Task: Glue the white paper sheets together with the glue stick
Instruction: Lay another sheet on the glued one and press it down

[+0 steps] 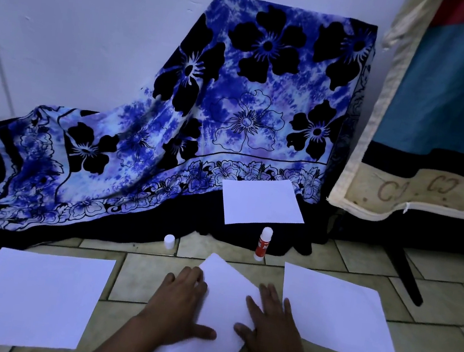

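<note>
A tilted white paper sheet (223,307) lies on the tiled floor in front of me. My left hand (178,304) presses flat on its left side and my right hand (273,326) presses flat on its right side, fingers spread. Another white sheet (28,299) lies to the left, one (336,313) to the right, and a third (261,202) farther back on dark cloth. The glue stick (263,243), red with a white top, stands upright and uncapped behind the middle sheet. Its white cap (169,241) stands apart to the left.
A blue flower-patterned cloth (233,111) drapes over something against the white wall and spreads onto the floor. At the right stands a piece of furniture with a blue and cream cover (439,114) and a dark leg (409,273).
</note>
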